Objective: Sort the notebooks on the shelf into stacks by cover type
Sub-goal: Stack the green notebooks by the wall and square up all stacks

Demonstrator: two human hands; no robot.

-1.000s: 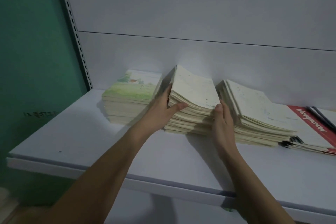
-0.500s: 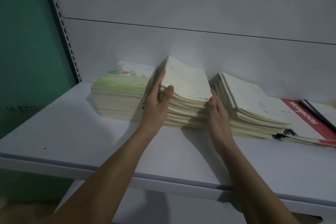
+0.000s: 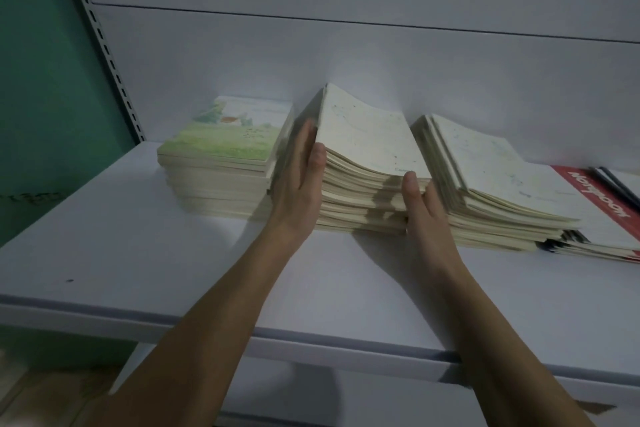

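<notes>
Fingers [image 3: 300, 142] of the left hand [image 3: 297, 180] lie straight and flat against the left side of the middle stack [image 3: 363, 163], with the thumb on its front edge. The right hand [image 3: 420, 204] presses the stack's right front corner, thumb up, and I cannot tell how its other fingers lie, as they are hidden. That stack sits on the shelf [image 3: 173, 270], and I will place things from it. Just left of it is the green-cover stack [image 3: 225, 149]. Just right of it is a leaning pale stack [image 3: 485, 177], and farther right a red notebook [image 3: 595, 198]. I think the middle stack is heavy and floppy. Its thin books look like they could slide apart. Hold it low on both sides.
</notes>
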